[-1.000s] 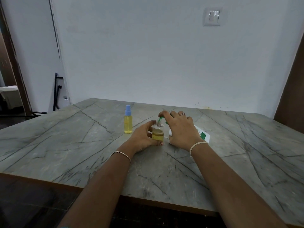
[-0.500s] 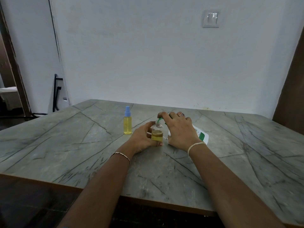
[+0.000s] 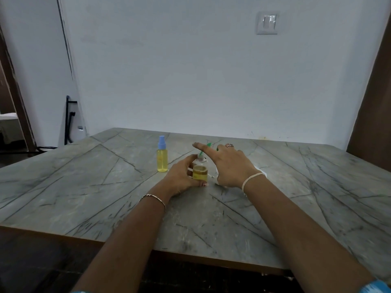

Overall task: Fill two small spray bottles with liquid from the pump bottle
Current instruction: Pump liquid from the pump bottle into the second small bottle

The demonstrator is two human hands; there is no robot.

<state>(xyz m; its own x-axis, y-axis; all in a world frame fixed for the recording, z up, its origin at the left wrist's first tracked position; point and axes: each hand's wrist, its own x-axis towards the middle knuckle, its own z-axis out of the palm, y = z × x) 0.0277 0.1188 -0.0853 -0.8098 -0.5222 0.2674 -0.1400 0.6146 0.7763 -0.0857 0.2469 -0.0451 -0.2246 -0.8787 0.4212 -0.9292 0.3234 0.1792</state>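
An uncapped small clear bottle (image 3: 200, 169), about half full of yellow liquid, stands on the grey stone table (image 3: 105, 187). My left hand (image 3: 182, 176) grips it from the left. The green spout (image 3: 204, 149) of the pump bottle points into its neck. My right hand (image 3: 228, 166) lies over the pump head with the forefinger stretched out straight; the white pump bottle (image 3: 262, 173) is almost wholly hidden behind it. A second small spray bottle (image 3: 162, 157), full of yellow liquid and wearing a blue cap, stands upright to the left.
The table's near edge (image 3: 190, 256) has a wooden trim. A white wall with a switch plate (image 3: 267, 22) rises behind the table. A black metal frame (image 3: 68, 121) leans at the far left near a doorway.
My right forefinger has lifted and straightened out above the small bottle's neck, where earlier the fingers curled down on the pump head. The left hand and both small bottles stayed put.
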